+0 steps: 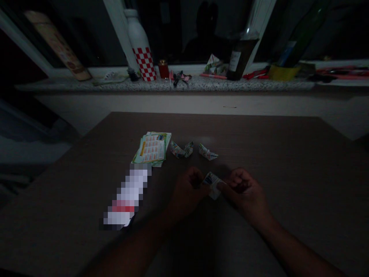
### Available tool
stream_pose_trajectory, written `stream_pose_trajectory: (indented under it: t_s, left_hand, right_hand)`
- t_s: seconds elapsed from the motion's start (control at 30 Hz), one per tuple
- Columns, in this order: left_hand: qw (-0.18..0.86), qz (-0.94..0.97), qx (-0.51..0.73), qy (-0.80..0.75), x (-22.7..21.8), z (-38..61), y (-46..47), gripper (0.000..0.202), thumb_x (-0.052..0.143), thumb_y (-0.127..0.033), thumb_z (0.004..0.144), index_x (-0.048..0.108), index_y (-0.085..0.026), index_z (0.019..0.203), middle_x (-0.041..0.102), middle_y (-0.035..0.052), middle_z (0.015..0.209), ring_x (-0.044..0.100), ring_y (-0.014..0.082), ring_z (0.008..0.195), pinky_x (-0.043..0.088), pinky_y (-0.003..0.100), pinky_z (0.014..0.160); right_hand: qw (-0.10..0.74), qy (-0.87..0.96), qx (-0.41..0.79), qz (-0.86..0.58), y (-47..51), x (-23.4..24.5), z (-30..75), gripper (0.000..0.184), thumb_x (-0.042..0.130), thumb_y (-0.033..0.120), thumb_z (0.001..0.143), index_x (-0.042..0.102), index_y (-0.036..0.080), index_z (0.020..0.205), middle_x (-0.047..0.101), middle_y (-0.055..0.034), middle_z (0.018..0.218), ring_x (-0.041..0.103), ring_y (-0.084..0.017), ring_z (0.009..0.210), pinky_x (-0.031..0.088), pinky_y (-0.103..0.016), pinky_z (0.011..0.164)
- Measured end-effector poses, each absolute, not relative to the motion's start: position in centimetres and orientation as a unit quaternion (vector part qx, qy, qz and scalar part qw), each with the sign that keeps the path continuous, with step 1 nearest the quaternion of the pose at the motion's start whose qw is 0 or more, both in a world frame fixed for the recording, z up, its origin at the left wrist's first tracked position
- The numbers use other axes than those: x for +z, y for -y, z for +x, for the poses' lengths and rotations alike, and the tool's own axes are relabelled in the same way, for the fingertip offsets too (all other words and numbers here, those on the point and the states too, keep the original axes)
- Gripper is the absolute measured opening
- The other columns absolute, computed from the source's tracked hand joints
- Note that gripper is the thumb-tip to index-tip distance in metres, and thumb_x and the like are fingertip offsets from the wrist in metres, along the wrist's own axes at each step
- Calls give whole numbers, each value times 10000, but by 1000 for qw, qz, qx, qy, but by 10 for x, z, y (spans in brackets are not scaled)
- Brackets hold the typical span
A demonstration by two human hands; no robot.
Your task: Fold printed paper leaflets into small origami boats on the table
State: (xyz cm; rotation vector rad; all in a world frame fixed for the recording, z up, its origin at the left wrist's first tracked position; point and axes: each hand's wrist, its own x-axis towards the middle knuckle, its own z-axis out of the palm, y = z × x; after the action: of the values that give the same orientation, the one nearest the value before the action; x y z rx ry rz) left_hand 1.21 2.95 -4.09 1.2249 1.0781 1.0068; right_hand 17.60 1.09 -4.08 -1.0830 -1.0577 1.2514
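A folded paper [215,188] is pinched by the left hand [188,192] and right hand [250,194] over the counter [302,154] (paper shapes [206,153] are set beyond, near stacked cards [152,149]).

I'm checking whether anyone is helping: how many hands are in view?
2: the left hand at the left side of a small paper, and the right hand at its right side.

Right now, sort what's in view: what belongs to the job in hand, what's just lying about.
Likely part of the job:
small paper, held by left hand and right hand
stacked printed sheets
folded paper shapes beyond the hands

Likely just lying about:
checkered bottle
dark labelled bottle
red container
yellow container
bright pixelated item, role unclear
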Motion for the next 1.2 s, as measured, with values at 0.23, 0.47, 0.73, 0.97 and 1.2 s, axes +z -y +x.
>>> stream_pose_trajectory:
  t_s: [0.23,0.47,0.73,0.97,1.2]
  left_hand:
    - [589,498,441,-459,-40,11,-30,210,696,-167,640,507,-171,732,550,-31,690,525,115,647,402,214,589]
    - [605,460,482,-436,-36,14,-30,115,625,-180,689,511,-166,692,530,-39,643,491,104,608,397,218,586]
    - [592,470,483,-441,-36,11,-30,109,624,-163,696,516,-164,685,513,-37,644,467,103,615,373,220,584]
    - [680,377,477,-409,-41,12,-33,121,628,-125,628,531,-168,687,512,-46,636,481,94,588,374,219,582]
    - [804,291,393,-339,-34,18,-27,175,682,-130,591,538,-155,687,534,-29,662,520,101,604,390,222,589]
  right_hand:
    - [543,463,538,-448,-10,-37,178,234,734,242,746,571,203,909,676,18,697,621,-103,624,471,-195,581]
    - [538,482,504,-474,-7,-36,181,275,738,221,728,658,210,991,737,-12,725,686,-145,645,529,-229,593]
    - [545,483,492,-477,-6,-34,180,271,746,246,722,686,236,987,756,-13,760,706,-162,673,552,-240,619]
    - [518,512,518,-449,-9,-43,183,263,630,356,831,670,243,1065,733,-72,1017,684,-222,939,536,-331,822]
    - [468,654,456,-382,-8,-39,180,235,600,300,856,669,259,1076,597,-91,1196,571,-235,1116,457,-366,943]
